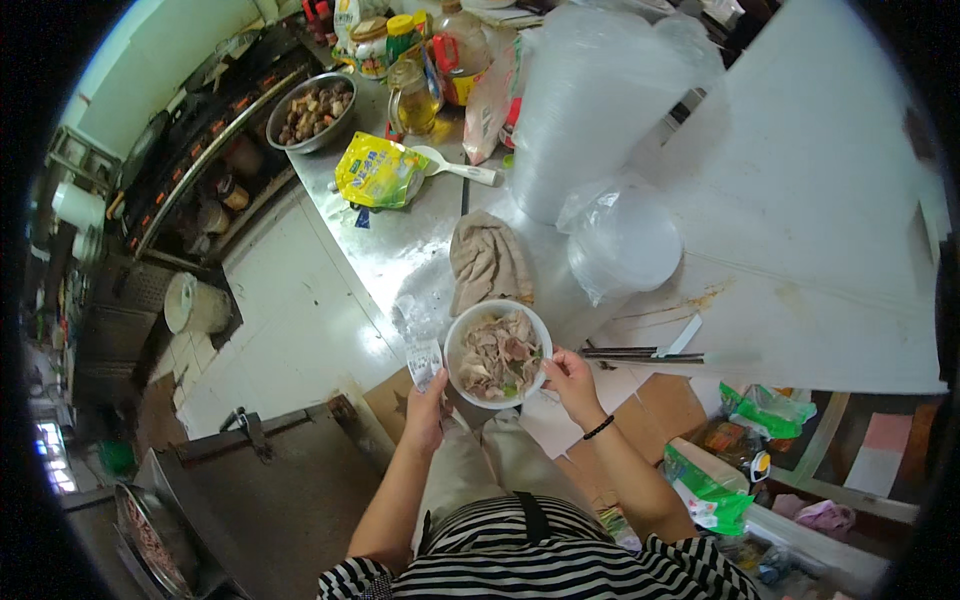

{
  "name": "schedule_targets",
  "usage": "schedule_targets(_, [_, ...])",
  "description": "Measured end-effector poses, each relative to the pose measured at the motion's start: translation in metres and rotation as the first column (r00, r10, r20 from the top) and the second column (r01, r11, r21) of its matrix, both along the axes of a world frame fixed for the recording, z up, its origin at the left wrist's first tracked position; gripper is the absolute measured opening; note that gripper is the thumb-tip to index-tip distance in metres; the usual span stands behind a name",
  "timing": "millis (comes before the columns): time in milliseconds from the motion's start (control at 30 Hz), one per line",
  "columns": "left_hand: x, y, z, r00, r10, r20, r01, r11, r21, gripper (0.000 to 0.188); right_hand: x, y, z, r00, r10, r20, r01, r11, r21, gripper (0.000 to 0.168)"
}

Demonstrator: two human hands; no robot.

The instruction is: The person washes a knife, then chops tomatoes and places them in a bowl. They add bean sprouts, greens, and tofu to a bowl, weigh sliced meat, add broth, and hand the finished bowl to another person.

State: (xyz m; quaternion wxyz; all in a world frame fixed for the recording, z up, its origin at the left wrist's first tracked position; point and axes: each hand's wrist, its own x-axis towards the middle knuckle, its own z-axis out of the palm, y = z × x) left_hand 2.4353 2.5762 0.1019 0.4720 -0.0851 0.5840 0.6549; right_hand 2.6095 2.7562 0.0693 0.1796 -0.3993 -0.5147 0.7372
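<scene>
A round white plastic bowl (453,335) holds sliced cooked meat (491,352) with bits of green in it. It is in front of my waist at the near edge of the steel table (390,247). My right hand (574,384) grips the bowl's right rim between thumb and fingers. In my left hand (427,412), at the bowl's left, is a small printed paper slip (425,364). Whether those left fingers also touch the bowl is hidden. A crumpled beige cloth (486,259) lies just beyond the bowl.
Wrapped stacks of clear containers (592,105) and white lids (637,244) stand beyond, rightward. Chopsticks (645,354) lie on the right. Farther back are a yellow seasoning pouch (379,172), a white spoon (461,171), an oil jug (412,101) and a steel bowl (271,135). A dark metal surface (277,487) is at left.
</scene>
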Motion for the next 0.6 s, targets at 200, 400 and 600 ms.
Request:
schedule_targets(200, [-0.042,0.029,-0.004,0.997,-0.051,-0.064,0.048,0.998,-0.048,0.035,-0.031,0.036,0.004,0.998,0.063,0.022,-0.066,0.98,0.188,0.01])
schedule_targets(400, [-0.063,0.033,0.003,0.998,-0.059,-0.029,0.056,0.996,-0.072,0.036,-0.072,0.043,0.051,0.937,-0.141,0.32,-0.199,0.538,0.819,0.016])
schedule_targets(600, [-0.073,0.022,0.005,0.997,0.031,0.075,-0.032,1.0,0.0,0.044,-0.104,0.021,0.088,0.824,-0.091,0.559,-0.525,0.248,0.814,0.025])
